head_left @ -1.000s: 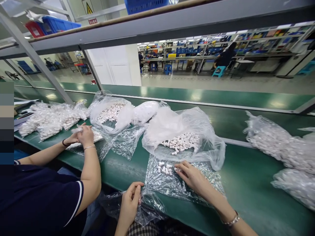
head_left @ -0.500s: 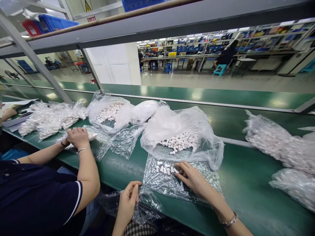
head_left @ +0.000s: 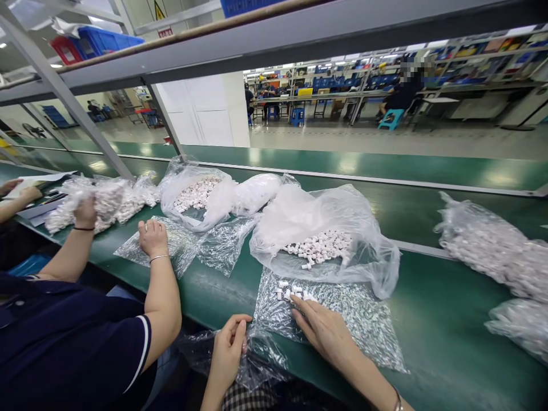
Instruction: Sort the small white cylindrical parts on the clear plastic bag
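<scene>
My left hand [head_left: 229,347] is at the table's front edge. Its thumb and fingers are pinched on a clear plastic bag [head_left: 261,359] that hangs over the edge. My right hand [head_left: 323,331] lies with fingers stretched out over a few small white plastic fittings [head_left: 281,293], partly covering them. These fittings rest on flat clear plastic bags [head_left: 363,311]. Just behind, a large translucent bag [head_left: 295,211] lies with its mouth toward me, and many loose white fittings [head_left: 319,246] show inside.
To my left a co-worker [head_left: 64,337] has one hand on filled bags [head_left: 113,197] and the other on flat plastic bags [head_left: 175,242]. Another open bag of fittings [head_left: 197,191] stands behind. Filled bags [head_left: 492,245] lie at right. A metal shelf beam [head_left: 299,40] crosses overhead.
My right hand has moved left and nearer, its fingers stretching over the fittings. My left hand keeps its hold. The co-worker's one hand has moved to the filled bags. The view has shifted slightly.
</scene>
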A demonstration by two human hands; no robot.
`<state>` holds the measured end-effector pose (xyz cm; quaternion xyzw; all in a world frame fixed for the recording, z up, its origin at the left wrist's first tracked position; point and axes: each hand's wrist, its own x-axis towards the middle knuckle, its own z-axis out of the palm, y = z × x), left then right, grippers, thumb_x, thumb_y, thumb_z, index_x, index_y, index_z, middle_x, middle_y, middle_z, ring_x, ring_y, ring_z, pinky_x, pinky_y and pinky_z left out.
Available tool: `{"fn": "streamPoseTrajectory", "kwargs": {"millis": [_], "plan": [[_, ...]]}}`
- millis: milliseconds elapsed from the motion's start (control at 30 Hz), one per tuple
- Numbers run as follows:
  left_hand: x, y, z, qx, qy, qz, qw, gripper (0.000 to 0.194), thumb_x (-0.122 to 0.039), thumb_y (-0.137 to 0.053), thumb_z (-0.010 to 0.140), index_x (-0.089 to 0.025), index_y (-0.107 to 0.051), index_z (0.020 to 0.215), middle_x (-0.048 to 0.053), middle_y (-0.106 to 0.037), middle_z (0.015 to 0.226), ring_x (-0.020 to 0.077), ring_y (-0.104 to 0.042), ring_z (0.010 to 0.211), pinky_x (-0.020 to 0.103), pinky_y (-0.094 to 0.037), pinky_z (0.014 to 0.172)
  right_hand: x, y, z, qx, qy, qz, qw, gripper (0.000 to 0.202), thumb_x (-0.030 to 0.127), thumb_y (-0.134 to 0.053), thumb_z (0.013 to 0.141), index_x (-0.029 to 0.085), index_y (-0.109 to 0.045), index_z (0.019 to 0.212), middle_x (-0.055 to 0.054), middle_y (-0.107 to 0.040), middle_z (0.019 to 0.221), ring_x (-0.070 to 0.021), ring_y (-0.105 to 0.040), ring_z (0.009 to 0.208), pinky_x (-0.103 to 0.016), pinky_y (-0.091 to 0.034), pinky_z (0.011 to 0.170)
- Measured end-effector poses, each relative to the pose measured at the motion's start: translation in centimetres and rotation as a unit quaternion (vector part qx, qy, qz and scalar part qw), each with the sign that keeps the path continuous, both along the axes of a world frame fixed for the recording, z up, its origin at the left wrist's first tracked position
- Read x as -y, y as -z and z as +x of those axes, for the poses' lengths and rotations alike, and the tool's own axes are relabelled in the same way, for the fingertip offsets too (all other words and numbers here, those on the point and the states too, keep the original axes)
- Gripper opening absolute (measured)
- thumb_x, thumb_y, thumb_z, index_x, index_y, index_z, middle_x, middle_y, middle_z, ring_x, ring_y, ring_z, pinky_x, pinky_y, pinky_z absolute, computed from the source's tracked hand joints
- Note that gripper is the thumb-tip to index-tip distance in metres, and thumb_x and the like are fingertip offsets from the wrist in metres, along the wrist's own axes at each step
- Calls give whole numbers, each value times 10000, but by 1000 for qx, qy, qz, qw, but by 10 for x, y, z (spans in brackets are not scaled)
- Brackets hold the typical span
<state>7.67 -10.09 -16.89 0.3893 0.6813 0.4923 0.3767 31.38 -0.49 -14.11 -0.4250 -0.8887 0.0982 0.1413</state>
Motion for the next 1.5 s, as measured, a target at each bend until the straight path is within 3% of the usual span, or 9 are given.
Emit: {"fn": "streamPoseTrajectory", "kwargs": {"millis": [133,233,300,367,867,1000,1167,1300,1500], "plan": [[-1,4,-1,12,25,-10,1000,318,-366,-587,948,-161,-600,1191,80,-619,1192,212,-634,992,399,-561,843,-2,9,-4,7,13,27,1000,415,325,-268,1056,164,-533,1332,-106,-724,966,-216,-697,752,-291,-473,540],[-3,10,-1,26,45,-14,999,390,-474,-570,934,-138,-628,1124,28,-654,836,155,-625,709,267,-511,616,-3,11,-6,8,9,34,999,423,319,-260,1061,155,-534,1338,-88,-724,902,-197,-683,669,-276,-419,475],[-4,14,-1,44,58,-16,997,481,-567,-535,914,-135,-645,1092,-29,-542,593,127,-531,542,221,-399,506,-2,11,-7,6,5,41,999,423,317,-263,1063,151,-542,1333,-79,-716,868,-193,-674,643,-277,-394,459],[-4,17,-1,52,68,-19,996,525,-608,-494,912,-136,-652,1079,-53,-450,518,115,-454,489,215,-340,487,-1,11,-8,2,0,50,999,420,319,-268,1064,152,-554,1322,-75,-708,852,-194,-671,645,-279,-380,459],[-2,22,-4,32,76,-29,996,505,-589,-451,939,-148,-652,1080,-40,-450,535,113,-420,496,214,-327,501,-2,13,-9,-8,-5,45,999,381,317,-318,1055,182,-541,1333,-58,-711,863,-193,-668,642,-279,-384,468],[-3,20,-3,41,77,-30,996,521,-602,-450,932,-145,-652,1079,-41,-440,533,119,-419,501,219,-331,507,-10,7,1,-38,35,60,997,363,325,-322,1057,188,-588,1262,-67,-730,970,-193,-703,754,-266,-440,534],[-3,14,-3,47,82,-41,995,532,-615,-451,923,-148,-645,1088,-39,-438,545,123,-407,507,222,-332,507,-19,5,11,-25,71,75,994,379,338,-318,1055,196,-663,1121,-57,-722,893,-177,-687,698,-256,-396,485],[-3,11,-3,47,86,-37,994,519,-602,-455,927,-146,-646,1085,-35,-445,550,121,-414,508,221,-344,509,-20,7,7,-3,70,74,995,387,347,-317,1054,204,-658,1170,-46,-706,857,-167,-663,637,-261,-337,436],[-3,13,-3,40,84,-33,995,505,-588,-447,936,-144,-639,1081,-34,-455,551,127,-435,516,223,-346,513,-24,13,-4,1,52,71,996,380,328,-303,1055,211,-621,1226,-46,-698,874,-164,-660,655,-262,-356,481]]}}
